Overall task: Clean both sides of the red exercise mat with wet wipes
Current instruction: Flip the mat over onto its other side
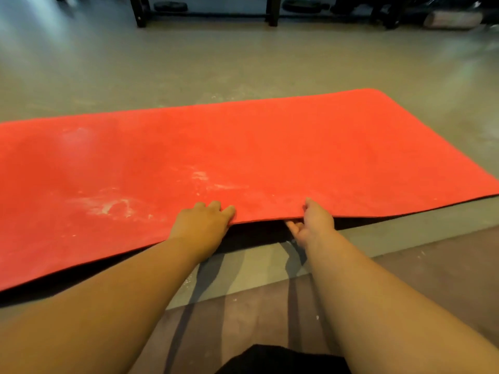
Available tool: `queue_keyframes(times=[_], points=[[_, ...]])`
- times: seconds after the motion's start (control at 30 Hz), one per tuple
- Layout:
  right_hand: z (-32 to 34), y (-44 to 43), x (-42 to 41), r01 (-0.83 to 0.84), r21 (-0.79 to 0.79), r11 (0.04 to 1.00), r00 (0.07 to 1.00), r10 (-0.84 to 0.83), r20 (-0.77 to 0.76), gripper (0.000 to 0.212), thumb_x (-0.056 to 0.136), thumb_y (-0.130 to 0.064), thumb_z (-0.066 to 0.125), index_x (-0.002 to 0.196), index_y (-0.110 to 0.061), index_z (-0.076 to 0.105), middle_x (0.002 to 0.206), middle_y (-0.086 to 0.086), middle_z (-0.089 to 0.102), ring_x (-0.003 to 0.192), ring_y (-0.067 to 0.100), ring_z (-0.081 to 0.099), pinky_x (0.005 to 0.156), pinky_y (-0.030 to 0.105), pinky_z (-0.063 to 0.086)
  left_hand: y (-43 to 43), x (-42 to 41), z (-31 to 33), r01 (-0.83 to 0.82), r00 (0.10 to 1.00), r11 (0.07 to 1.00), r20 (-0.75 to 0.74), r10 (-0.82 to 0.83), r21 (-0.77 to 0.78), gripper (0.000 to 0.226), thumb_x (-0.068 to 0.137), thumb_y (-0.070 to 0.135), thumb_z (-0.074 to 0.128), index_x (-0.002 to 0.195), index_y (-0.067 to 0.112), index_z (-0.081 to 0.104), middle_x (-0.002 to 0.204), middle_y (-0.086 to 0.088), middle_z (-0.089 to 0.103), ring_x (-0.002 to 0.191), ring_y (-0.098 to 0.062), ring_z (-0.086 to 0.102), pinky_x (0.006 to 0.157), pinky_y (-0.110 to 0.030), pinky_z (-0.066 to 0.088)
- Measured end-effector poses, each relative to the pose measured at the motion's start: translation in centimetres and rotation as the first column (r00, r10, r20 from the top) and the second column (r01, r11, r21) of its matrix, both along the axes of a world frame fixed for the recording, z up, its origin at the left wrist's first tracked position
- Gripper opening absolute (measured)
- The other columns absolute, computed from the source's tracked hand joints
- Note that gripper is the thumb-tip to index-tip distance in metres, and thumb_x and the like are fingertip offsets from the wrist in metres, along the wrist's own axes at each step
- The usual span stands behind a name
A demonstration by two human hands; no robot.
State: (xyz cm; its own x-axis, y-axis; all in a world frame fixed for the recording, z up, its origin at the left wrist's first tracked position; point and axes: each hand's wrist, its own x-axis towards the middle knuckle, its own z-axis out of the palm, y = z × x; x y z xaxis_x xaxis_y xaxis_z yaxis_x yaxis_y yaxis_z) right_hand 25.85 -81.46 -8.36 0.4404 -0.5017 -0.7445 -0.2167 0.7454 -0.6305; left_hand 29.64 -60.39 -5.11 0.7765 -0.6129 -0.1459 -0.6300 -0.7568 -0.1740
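The fingers (214, 205) of my left hand (201, 225) curl over the top of the near edge of the red exercise mat (270, 144) and grip it. The thumb is hidden under the mat. Just to the right along the same edge, my right hand (314, 222) pinches the mat, with the thumb (310, 205) on top and the other fingers (293, 226) tucked beneath. Where I hold it, the edge is raised off the floor (243, 63), with a dark shadow under it, and the gap narrows toward the mat's right end.

On my side of the mat, closest to me, a piece of black cloth (270, 360) shows between my forearms. It lies on a brownish strip of flooring (405, 279). Between that strip and the mat's near edge there is grey-green floor with a few white specks.

The mat is spread flat across my view. Its left end runs out of sight and its right end finishes in a rounded far corner. White dusty smears mark its top. A large patch (108, 206) lies just left of my left hand, and a smaller one (201, 176) lies a little beyond the gap between my hands.

Past the mat's far edge the bare floor carries pale reflections. Well beyond that stand the black legs of a frame (140, 12). Dark round weight plates (170, 6) lie under the frame. A pale rolled shape (453, 20) lies off beyond the mat's right end, too blurred to identify.
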Motion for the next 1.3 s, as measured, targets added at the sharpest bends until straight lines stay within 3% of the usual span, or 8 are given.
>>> queue_keyframes(times=[0.13,0.33,0.67,0.87,0.93,1.13,1.2,1.3], points=[[1.2,-2.3,1.1,0.070,0.011,0.997,0.994,-0.071,0.079,0.052,0.087,0.006,0.047,0.132,-0.020,0.046,0.116,0.014,0.059,0.101,0.037,0.059,0.056,0.054,0.056,-0.8,0.3,1.3,-0.012,0.998,0.998,0.068,0.008,0.055,0.030,0.102,0.020,0.037,0.131,0.027,0.035,0.111,-0.001,0.055,0.075,-0.026,0.050,0.048,-0.032,0.029],[6.7,-6.7,0.8,0.101,-0.162,0.982,0.975,-0.066,0.210,0.050,0.091,0.003,0.041,0.129,-0.029,0.047,0.100,0.004,0.059,0.077,0.022,0.061,0.067,0.047,0.057,-4.8,0.1,6.5,0.047,0.993,0.999,0.110,-0.048,0.015,0.043,0.101,0.022,0.036,0.143,0.031,0.032,0.138,0.002,0.051,0.105,-0.031,0.062,0.071,-0.038,0.046],[16.0,-25.5,-5.7,0.171,-0.373,0.912,0.941,-0.039,0.336,0.048,0.090,0.001,0.047,0.130,-0.026,0.041,0.121,0.006,0.058,0.090,0.023,0.063,0.057,0.039,0.056,-23.9,-4.4,10.4,0.203,0.971,0.971,0.153,-0.183,-0.129,0.055,0.101,0.019,0.033,0.151,0.034,0.015,0.155,0.010,0.028,0.116,-0.027,0.057,0.083,-0.035,0.048],[10.1,-31.0,-10.7,0.074,-0.287,0.955,0.997,-0.064,0.043,0.035,0.097,-0.008,0.040,0.131,-0.013,0.044,0.110,0.008,0.056,0.074,0.019,0.054,0.041,0.031,0.052,-31.7,-7.1,5.1,0.333,0.942,0.940,-0.004,-0.335,-0.077,0.040,0.101,0.022,0.033,0.140,0.028,0.034,0.142,0.001,0.047,0.116,-0.029,0.057,0.087,-0.038,0.049],[6.8,-29.7,-11.3,-0.023,-0.144,0.989,0.999,0.019,-0.028,0.021,0.099,-0.010,0.035,0.112,-0.011,0.053,0.098,0.008,0.054,0.088,0.023,0.057,0.057,0.038,0.056,-32.7,-7.2,2.2,0.335,0.936,0.940,-0.091,-0.340,-0.066,0.040,0.102,0.025,0.034,0.142,0.026,0.033,0.140,-0.003,0.048,0.117,-0.030,0.055,0.090,-0.040,0.048],[-0.5,-24.8,-10.1,-0.116,0.031,0.993,0.977,0.120,-0.174,0.028,0.100,-0.007,0.029,0.117,-0.001,0.051,0.112,0.019,0.057,0.109,0.034,0.058,0.057,0.036,0.057,-30.9,-7.5,-3.9,0.395,0.815,0.917,-0.440,-0.378,-0.055,0.064,0.102,0.032,0.039,0.153,0.036,0.001,0.162,-0.002,-0.007,0.148,-0.027,0.009,0.115,-0.050,0.022],[-1.5,-24.8,-9.6,-0.049,0.063,0.997,0.984,0.059,-0.167,0.027,0.100,-0.005,0.029,0.120,-0.003,0.048,0.125,0.017,0.054,0.118,0.032,0.053,0.077,0.037,0.053,-28.7,-6.8,-5.0,0.375,0.833,0.927,-0.437,-0.341,-0.008,0.067,0.100,0.036,0.041,0.152,0.037,-0.001,0.161,-0.001,-0.011,0.148,-0.027,0.002,0.114,-0.056,0.020],[-1.8,-23.6,-9.2,-0.092,0.031,0.995,0.978,0.096,-0.184,0.019,0.099,-0.005,0.033,0.110,-0.007,0.049,0.107,0.013,0.057,0.095,0.028,0.058,0.074,0.038,0.054,-25.3,-5.2,-5.3,0.278,0.882,0.959,-0.409,-0.235,0.049,0.073,0.097,0.045,0.045,0.152,0.038,-0.002,0.161,-0.002,-0.011,0.148,-0.030,0.001,0.112,-0.056,0.026]])
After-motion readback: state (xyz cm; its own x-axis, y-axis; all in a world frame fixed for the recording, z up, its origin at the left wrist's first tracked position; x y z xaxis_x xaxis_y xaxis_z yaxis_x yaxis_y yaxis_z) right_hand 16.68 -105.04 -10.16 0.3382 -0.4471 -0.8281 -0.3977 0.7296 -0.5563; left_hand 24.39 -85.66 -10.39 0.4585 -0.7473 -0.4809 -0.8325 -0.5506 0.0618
